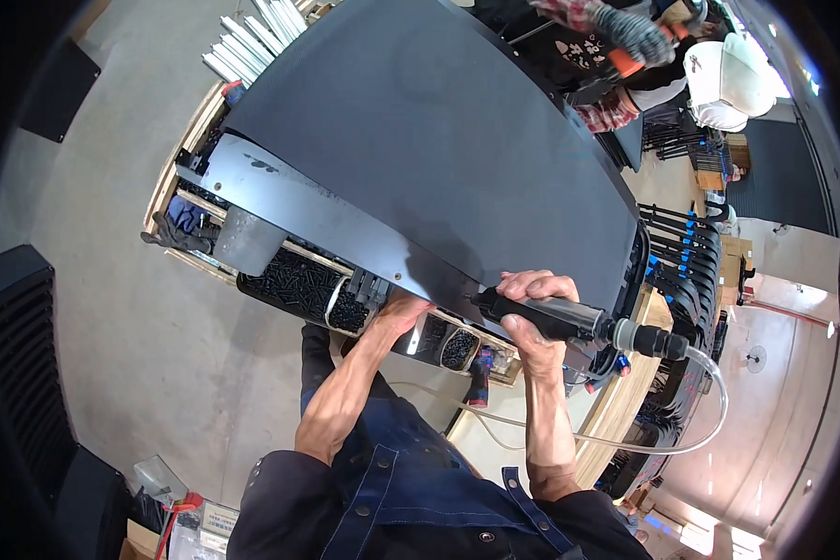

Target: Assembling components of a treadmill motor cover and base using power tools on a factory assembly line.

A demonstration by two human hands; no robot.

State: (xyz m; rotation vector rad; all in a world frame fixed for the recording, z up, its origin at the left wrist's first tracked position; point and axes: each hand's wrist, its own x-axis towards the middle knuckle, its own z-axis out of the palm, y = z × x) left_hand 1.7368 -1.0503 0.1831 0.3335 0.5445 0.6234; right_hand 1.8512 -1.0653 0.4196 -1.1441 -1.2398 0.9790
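Note:
My right hand (539, 322) is wrapped round a straight black air tool (560, 319), with a clear hose (714, 373) coupled to its rear end. The tool lies nearly level, its narrow tip pointing left at the grey metal strip (345, 224) along the near edge of a large dark grey panel (420, 121). Whether the tip touches the strip cannot be told. My left hand (407, 310) is at the strip's lower edge, left of the tool; its fingers are hidden underneath.
Under the panel are bins of black screws (299, 285), a grey cylinder (248, 238) and a blue-and-black power tool (480, 378). Across the panel, a co-worker's gloved hand (639, 35) holds an orange tool (625, 62). Black curved parts (686, 252) stand in rows at right.

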